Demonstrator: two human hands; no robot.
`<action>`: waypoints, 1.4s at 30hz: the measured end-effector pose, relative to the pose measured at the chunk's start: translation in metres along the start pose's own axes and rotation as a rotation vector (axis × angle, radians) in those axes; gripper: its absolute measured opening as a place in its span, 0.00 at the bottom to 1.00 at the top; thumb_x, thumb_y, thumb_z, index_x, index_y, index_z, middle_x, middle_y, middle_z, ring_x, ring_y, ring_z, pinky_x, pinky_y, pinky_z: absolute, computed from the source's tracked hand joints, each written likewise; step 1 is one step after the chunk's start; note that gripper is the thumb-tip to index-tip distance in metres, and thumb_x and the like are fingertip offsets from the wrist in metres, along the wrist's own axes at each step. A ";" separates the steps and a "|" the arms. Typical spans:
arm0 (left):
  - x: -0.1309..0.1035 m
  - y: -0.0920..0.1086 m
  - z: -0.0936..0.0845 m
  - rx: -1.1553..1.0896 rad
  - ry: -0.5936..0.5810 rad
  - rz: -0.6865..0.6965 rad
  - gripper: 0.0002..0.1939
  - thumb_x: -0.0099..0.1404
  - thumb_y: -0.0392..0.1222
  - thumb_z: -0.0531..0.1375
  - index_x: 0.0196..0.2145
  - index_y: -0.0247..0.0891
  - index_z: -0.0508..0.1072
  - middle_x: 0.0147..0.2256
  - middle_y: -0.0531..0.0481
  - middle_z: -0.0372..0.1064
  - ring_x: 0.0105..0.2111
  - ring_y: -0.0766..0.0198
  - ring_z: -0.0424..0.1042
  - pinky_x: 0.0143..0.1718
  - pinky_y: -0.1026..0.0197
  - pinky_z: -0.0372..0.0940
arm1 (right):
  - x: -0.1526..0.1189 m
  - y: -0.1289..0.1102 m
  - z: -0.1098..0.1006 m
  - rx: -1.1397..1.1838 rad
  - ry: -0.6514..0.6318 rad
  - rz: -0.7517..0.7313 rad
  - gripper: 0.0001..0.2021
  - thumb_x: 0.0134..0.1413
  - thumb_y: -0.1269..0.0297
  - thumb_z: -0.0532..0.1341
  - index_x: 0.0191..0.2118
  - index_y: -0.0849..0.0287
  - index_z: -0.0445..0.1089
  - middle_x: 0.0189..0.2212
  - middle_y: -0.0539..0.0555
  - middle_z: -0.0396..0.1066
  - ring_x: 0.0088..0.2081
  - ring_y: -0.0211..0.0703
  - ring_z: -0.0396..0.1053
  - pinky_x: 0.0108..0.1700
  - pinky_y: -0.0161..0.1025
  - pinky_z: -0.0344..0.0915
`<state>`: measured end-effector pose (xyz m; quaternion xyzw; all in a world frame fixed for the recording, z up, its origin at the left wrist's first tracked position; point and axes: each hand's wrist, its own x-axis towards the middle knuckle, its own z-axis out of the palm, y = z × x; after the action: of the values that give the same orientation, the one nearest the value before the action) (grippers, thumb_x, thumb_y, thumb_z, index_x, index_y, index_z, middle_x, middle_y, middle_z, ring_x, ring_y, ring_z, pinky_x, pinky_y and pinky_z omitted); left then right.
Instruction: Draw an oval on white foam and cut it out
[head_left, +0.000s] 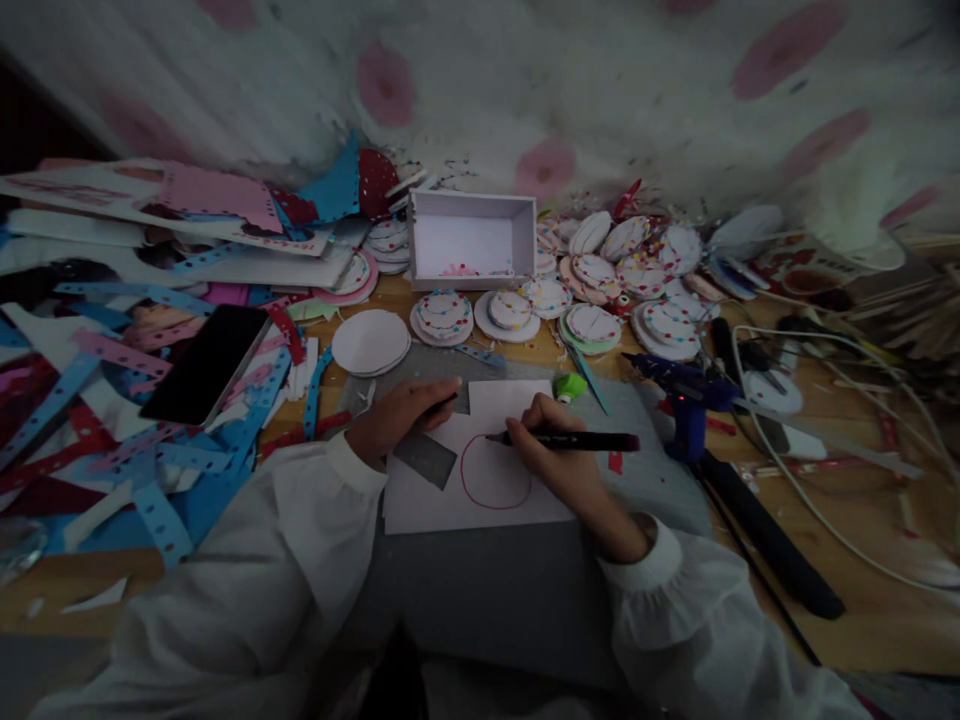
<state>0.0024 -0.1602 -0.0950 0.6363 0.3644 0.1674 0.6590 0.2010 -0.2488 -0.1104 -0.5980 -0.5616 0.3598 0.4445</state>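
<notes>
While the person bends over the tabletop (892, 630), the right grip (555, 460) is closed around a dark marker (589, 441), thumb and fingers pinching the barrel near its tip; the tip meets the upper edge of a red circle (495, 508) drawn on white paper (420, 512), which lies on a grey mat (487, 590) in front of the body. The left grip (401, 418) lies low over the paper's upper left, fingers fairly straight; a small dark piece (444, 401) shows by them, though I cannot tell whether it is held.

The marker looks light, stiff and smooth, best taken low on the barrel, clear of the tip; the paper should be light and bendy, apt to slide or crease, so a flat palm near its edge would suit it better than a pinch.

Beyond the hands stands an open white box (472, 284), its hollow facing the person; small pink and red bits lie along its lower inside. A little bright green bottle (570, 387) sits just past the right grip; I cannot tell what it contains. Plain white discs (371, 342) lie left of the dotted, stacked rounds (444, 313); a blue glue gun (686, 400) rests to the right, showing a red light.
</notes>
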 end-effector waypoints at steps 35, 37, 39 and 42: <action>-0.012 0.005 0.028 0.129 -0.153 0.168 0.18 0.54 0.51 0.65 0.22 0.35 0.66 0.19 0.59 0.53 0.21 0.72 0.53 0.22 0.69 0.49 | -0.019 -0.018 -0.022 0.527 -0.142 -0.001 0.10 0.62 0.58 0.55 0.34 0.57 0.69 0.24 0.47 0.65 0.25 0.37 0.65 0.28 0.35 0.60; -0.013 0.008 0.031 0.174 -0.156 0.199 0.18 0.56 0.51 0.65 0.21 0.35 0.65 0.19 0.59 0.52 0.21 0.72 0.54 0.21 0.69 0.48 | -0.021 -0.019 -0.023 0.537 -0.154 0.005 0.11 0.62 0.58 0.55 0.33 0.57 0.69 0.23 0.47 0.64 0.24 0.37 0.64 0.28 0.35 0.60; -0.015 0.012 0.033 0.201 -0.144 0.224 0.19 0.58 0.53 0.63 0.22 0.35 0.66 0.19 0.59 0.53 0.20 0.73 0.55 0.20 0.70 0.49 | -0.022 -0.020 -0.025 0.574 -0.123 0.000 0.11 0.62 0.57 0.55 0.32 0.57 0.69 0.23 0.47 0.64 0.24 0.36 0.63 0.27 0.35 0.59; -0.019 0.019 0.034 0.327 -0.124 0.333 0.21 0.60 0.57 0.61 0.24 0.34 0.68 0.19 0.58 0.56 0.19 0.73 0.56 0.20 0.69 0.49 | -0.022 -0.025 -0.026 0.571 -0.096 -0.004 0.12 0.62 0.57 0.55 0.31 0.57 0.68 0.23 0.47 0.64 0.23 0.36 0.63 0.26 0.34 0.58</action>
<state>0.0181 -0.1953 -0.0744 0.7951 0.2353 0.1731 0.5315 0.2144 -0.2747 -0.0793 -0.4298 -0.4589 0.5305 0.5686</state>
